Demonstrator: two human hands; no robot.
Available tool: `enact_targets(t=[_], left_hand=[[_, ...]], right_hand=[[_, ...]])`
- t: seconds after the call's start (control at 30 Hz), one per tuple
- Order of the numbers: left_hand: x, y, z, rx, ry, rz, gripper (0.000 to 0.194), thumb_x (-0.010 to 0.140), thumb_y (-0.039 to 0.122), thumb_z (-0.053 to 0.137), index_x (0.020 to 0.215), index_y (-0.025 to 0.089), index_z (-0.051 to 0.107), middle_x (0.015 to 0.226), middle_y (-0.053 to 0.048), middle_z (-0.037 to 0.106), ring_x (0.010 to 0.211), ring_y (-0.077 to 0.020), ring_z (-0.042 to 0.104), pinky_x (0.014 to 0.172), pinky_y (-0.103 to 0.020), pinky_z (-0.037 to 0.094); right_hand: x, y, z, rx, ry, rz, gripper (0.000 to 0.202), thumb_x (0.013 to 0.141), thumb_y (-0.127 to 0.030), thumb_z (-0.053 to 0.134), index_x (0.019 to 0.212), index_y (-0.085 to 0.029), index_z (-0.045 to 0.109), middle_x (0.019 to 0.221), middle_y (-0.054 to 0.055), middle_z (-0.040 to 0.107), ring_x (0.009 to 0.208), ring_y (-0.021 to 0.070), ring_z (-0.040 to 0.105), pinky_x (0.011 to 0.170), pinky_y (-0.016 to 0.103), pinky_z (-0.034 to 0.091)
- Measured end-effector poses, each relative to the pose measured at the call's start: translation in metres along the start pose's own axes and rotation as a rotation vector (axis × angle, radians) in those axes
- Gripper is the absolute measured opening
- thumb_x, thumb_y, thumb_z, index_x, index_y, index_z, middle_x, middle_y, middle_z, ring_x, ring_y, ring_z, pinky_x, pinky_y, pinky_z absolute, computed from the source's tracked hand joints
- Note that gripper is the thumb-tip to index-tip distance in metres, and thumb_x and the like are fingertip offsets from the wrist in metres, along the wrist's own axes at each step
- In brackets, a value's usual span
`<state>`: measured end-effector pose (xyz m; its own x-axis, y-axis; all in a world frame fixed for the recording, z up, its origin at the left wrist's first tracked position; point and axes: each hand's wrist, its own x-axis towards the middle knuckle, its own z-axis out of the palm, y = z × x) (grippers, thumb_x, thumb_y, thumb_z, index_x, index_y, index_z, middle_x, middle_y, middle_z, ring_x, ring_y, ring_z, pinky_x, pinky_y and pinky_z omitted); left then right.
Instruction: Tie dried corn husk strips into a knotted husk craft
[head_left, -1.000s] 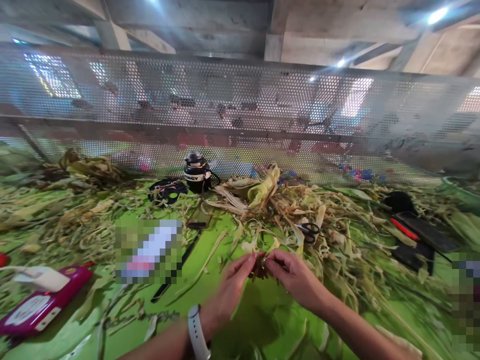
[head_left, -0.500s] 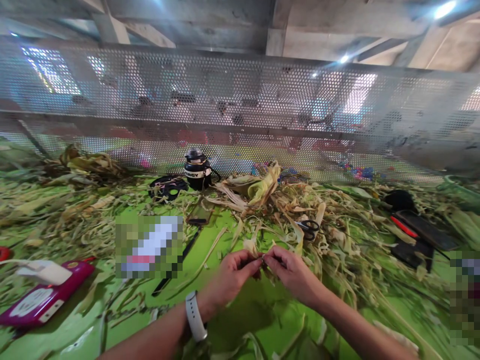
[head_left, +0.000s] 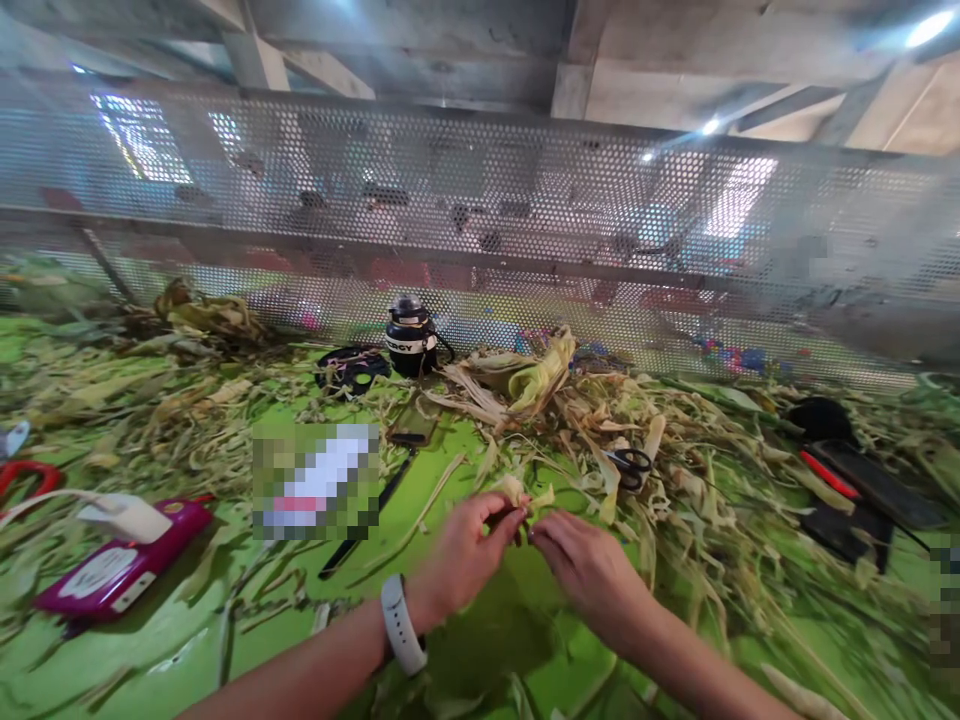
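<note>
My left hand (head_left: 474, 548), with a white watch (head_left: 403, 625) on its wrist, is closed in a pinch on a small pale piece of corn husk (head_left: 511, 488). A yellowish end of husk (head_left: 542, 499) stands up between the two hands. Close beside it on the right, my right hand (head_left: 589, 562) has its thumb and fingers pressed together; what sits between those fingertips is hidden. Both hands are held over the green tabletop (head_left: 495, 635). Beyond them lies a heap of dry corn husks (head_left: 540, 375), with black-handled scissors (head_left: 631, 466) on its right side.
A black jar-shaped bottle (head_left: 410, 340) stands before a perforated metal screen (head_left: 480, 190). A purple power strip (head_left: 124, 570) with a white plug and red-handled scissors (head_left: 30, 482) lie left. A black stick-like tool (head_left: 367, 515) lies centre-left. Dark flat objects (head_left: 870, 480) lie right among husk strips.
The view has turned slightly left, so things sit further right. My right fingertips have drawn a little away from the left ones, and more of the yellowish husk end shows.
</note>
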<state>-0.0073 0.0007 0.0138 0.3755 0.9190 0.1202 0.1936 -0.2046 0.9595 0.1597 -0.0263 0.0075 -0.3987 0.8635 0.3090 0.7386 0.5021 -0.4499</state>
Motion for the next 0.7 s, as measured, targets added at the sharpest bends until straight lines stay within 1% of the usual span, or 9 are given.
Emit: enact_targets(t=[0.1, 0.17, 0.23, 0.3, 0.37, 0.47, 0.53, 0.63, 0.7], left_hand=[[-0.002, 0.001, -0.002, 0.291, -0.057, 0.139, 0.025, 0.087, 0.027, 0.045, 0.075, 0.014, 0.062, 0.076, -0.005, 0.061, 0.071, -0.0169, 0.053, 0.070, -0.028, 0.040], [-0.004, 0.004, -0.006, 0.386, -0.141, 0.149, 0.023, 0.087, 0.024, 0.044, 0.077, 0.015, 0.063, 0.078, -0.005, 0.062, 0.072, -0.0173, 0.054, 0.070, -0.028, 0.041], [-0.004, 0.007, -0.011, 0.378, -0.238, 0.139, 0.023, 0.087, 0.023, 0.043, 0.079, 0.016, 0.064, 0.078, -0.004, 0.063, 0.072, -0.0169, 0.054, 0.068, -0.027, 0.041], [-0.003, 0.008, -0.016, 0.306, -0.350, 0.159, 0.024, 0.087, 0.024, 0.043, 0.082, 0.017, 0.065, 0.081, -0.004, 0.066, 0.073, -0.0167, 0.055, 0.069, -0.026, 0.042], [-0.001, 0.007, -0.019, 0.242, -0.430, 0.171, 0.024, 0.086, 0.025, 0.044, 0.085, 0.018, 0.067, 0.083, -0.003, 0.068, 0.073, -0.0168, 0.056, 0.069, -0.026, 0.042], [0.002, 0.005, -0.022, 0.210, -0.484, 0.116, 0.022, 0.084, 0.028, 0.049, 0.082, 0.017, 0.068, 0.077, -0.003, 0.068, 0.067, -0.0167, 0.055, 0.062, -0.026, 0.042], [0.004, 0.004, -0.023, 0.157, -0.505, 0.055, 0.022, 0.083, 0.029, 0.050, 0.083, 0.016, 0.068, 0.078, -0.004, 0.069, 0.068, -0.0164, 0.055, 0.063, -0.025, 0.042], [0.005, 0.008, -0.025, 0.058, -0.502, -0.049, 0.022, 0.082, 0.027, 0.052, 0.091, 0.015, 0.067, 0.086, -0.005, 0.069, 0.074, -0.0159, 0.056, 0.069, -0.025, 0.042], [0.005, 0.012, -0.027, 0.057, -0.494, -0.101, 0.020, 0.080, 0.026, 0.052, 0.088, 0.015, 0.067, 0.080, -0.003, 0.066, 0.070, -0.0143, 0.054, 0.065, -0.023, 0.040]], right_hand=[[-0.002, 0.001, -0.001, -0.288, 0.076, -0.185, 0.017, 0.088, -0.012, 0.044, 0.084, -0.018, 0.060, 0.075, 0.004, 0.059, 0.069, 0.0166, 0.053, 0.063, 0.027, 0.040], [-0.003, 0.001, -0.005, -0.376, 0.144, -0.269, 0.019, 0.086, -0.010, 0.044, 0.089, -0.019, 0.061, 0.087, 0.007, 0.062, 0.079, 0.0185, 0.054, 0.070, 0.029, 0.041], [-0.004, 0.000, -0.011, -0.425, 0.188, -0.382, 0.023, 0.086, -0.008, 0.042, 0.094, -0.019, 0.061, 0.107, 0.010, 0.061, 0.099, 0.0216, 0.051, 0.080, 0.033, 0.039], [-0.003, -0.001, -0.015, -0.459, 0.155, -0.511, 0.027, 0.087, -0.007, 0.038, 0.097, -0.019, 0.060, 0.122, 0.011, 0.056, 0.116, 0.0233, 0.042, 0.088, 0.036, 0.036], [-0.003, -0.001, -0.018, -0.460, 0.084, -0.581, 0.027, 0.089, -0.006, 0.036, 0.099, -0.018, 0.059, 0.123, 0.010, 0.056, 0.117, 0.0228, 0.041, 0.088, 0.037, 0.034], [-0.001, 0.001, -0.015, -0.405, 0.019, -0.524, 0.023, 0.091, -0.010, 0.036, 0.093, -0.017, 0.058, 0.100, 0.009, 0.064, 0.094, 0.0211, 0.051, 0.080, 0.037, 0.035], [0.000, 0.002, -0.012, -0.347, 0.006, -0.462, 0.020, 0.092, -0.013, 0.037, 0.088, -0.016, 0.057, 0.082, 0.007, 0.062, 0.078, 0.0196, 0.050, 0.074, 0.036, 0.035], [0.002, 0.001, -0.009, -0.251, 0.022, -0.386, 0.020, 0.093, -0.014, 0.037, 0.081, -0.015, 0.053, 0.074, 0.005, 0.056, 0.070, 0.0184, 0.046, 0.069, 0.033, 0.034], [0.002, -0.001, -0.010, -0.192, 0.028, -0.352, 0.019, 0.093, -0.015, 0.036, 0.082, -0.016, 0.051, 0.074, 0.005, 0.055, 0.071, 0.0180, 0.045, 0.068, 0.032, 0.034]])
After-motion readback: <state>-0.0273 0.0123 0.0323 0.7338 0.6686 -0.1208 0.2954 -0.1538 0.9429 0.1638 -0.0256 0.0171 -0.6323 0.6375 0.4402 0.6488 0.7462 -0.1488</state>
